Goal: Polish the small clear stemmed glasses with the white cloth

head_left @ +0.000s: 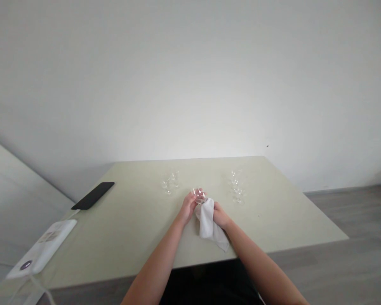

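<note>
My left hand [188, 206] is wrapped round a small clear glass [199, 195] held above the pale table [130, 228]. My right hand [220, 217] grips a white cloth [208, 224] that is pressed against the glass and hangs down toward the table's near edge. Both hands meet over the middle of the table. A group of clear glasses [170, 182] stands behind the left hand, and another group [237, 186] stands behind the right hand.
A black phone [93, 195] lies at the table's left edge. A white flat device [42, 250] with a cable sits at the near left corner. A plain white wall rises behind the table, and grey floor shows to the right.
</note>
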